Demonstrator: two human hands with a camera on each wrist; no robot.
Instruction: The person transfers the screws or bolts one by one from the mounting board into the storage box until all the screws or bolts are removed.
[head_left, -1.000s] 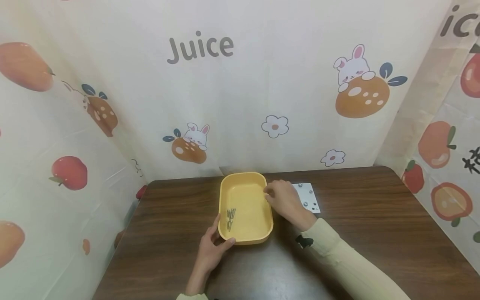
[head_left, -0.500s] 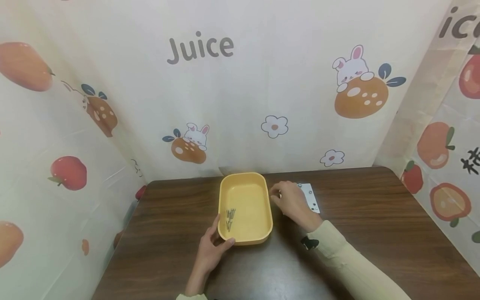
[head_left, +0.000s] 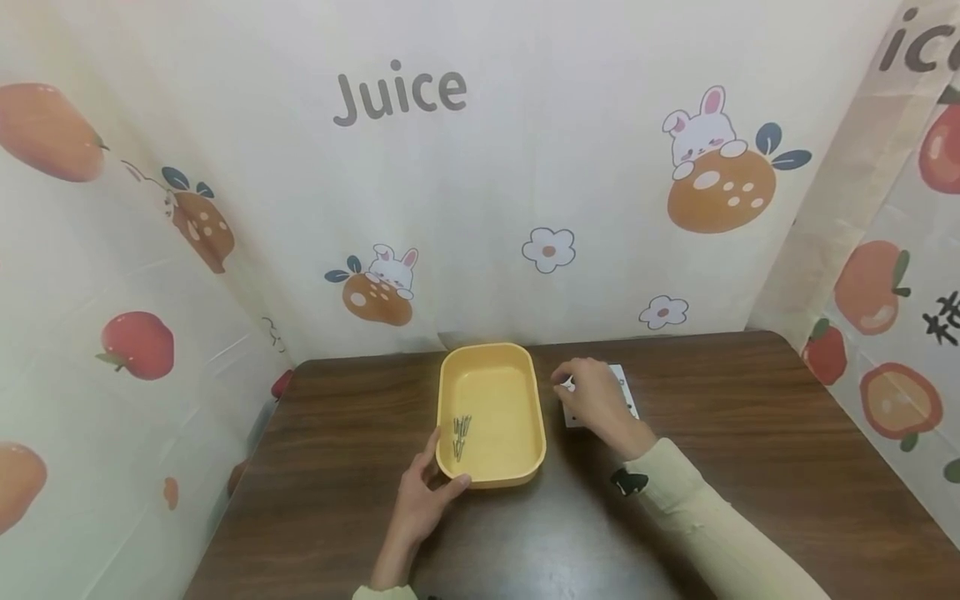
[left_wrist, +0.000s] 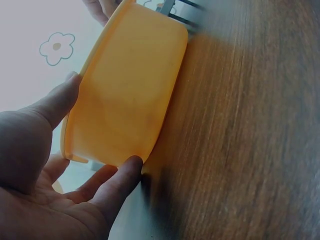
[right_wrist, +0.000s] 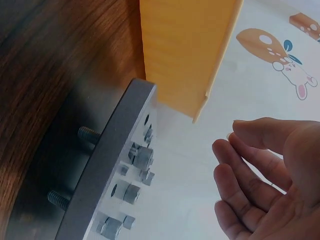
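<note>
Pale-yellow R sleeve point(head_left: 720, 521) w/ small blk piece point(head_left: 630, 481) at edge, L cuff point(head_left: 384, 593) same col.

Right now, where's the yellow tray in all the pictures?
Head: yellow tray, low in the middle.
Left wrist: the tray fills the upper middle, held by the left hand.
Right wrist: the tray is at the top, just right of middle.
Shared landmark: brown table.
</note>
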